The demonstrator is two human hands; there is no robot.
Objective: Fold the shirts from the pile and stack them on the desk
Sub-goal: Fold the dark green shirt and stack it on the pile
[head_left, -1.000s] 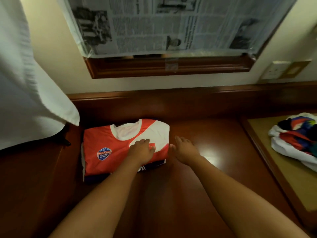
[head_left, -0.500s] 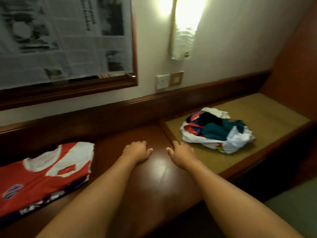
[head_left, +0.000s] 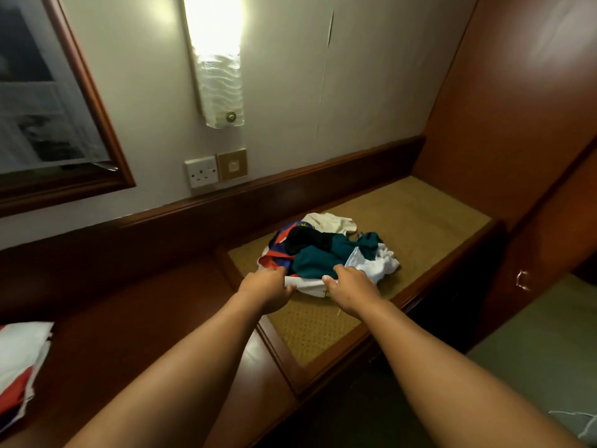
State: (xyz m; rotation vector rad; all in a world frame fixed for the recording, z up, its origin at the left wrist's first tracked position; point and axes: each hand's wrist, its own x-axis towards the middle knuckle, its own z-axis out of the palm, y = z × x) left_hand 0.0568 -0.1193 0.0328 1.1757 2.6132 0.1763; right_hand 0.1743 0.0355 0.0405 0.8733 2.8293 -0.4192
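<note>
Both hands are reaching to the pile of shirts [head_left: 326, 253], which is lying crumpled on the woven tan mat [head_left: 416, 218] at the right part of the desk [head_left: 129, 321]. The left hand [head_left: 269, 287] is touching the near left edge of the pile, with its fingers curled over a white hem [head_left: 307, 286] and the thumb pressing from below, so it is pinching the cloth. The right hand [head_left: 352, 289] is lying on the near right side of the pile, its fingers bent down into the white fabric and its thumb tip resting on the same white hem; it seems to be gripping the cloth, though the fingertips are hidden in the folds. In the pile, a teal shirt [head_left: 319, 257] is sitting on top in the middle, a black piece [head_left: 305, 239] is behind it, a red and dark blue one [head_left: 282, 242] is at the left, and a cream one [head_left: 329, 221] is at the back (how many shirts there are in all I cannot tell). The folded red and white shirt [head_left: 22, 360] is resting at the far left edge of the view, on the dark wood of the desk, well apart from the pile. On the wall above, a lamp [head_left: 218, 59] is shining, with a white socket [head_left: 201, 171] and a brass plate [head_left: 232, 164] just beside each other below it, and a framed mirror [head_left: 48, 101] is hanging at the left.
</note>
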